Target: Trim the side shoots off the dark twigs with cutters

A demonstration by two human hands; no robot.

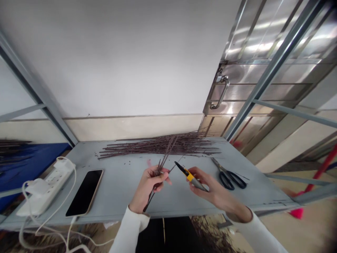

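Over a grey painted tabletop (118, 191), the left hand (149, 188) grips a small bunch of thin, dark reddish twigs (159, 168), its fingers (161, 174) curled together around the stems, which fan upward and poke out below the fist. The right hand (213, 192) pinches a yellow-and-grey cutter (191, 179), its fingers (196, 187) clamped on the smooth handle, the black tip near the bunch without touching it. A long, loose pile of matching twigs (160, 147) lies along the far edge, with small dark crumbs scattered nearby. Black-handled scissors (229, 178) rest right of the hands. A smartphone (84, 192) lies dark-screened to the left, beside a white power strip (46, 188) trailing pale cables.
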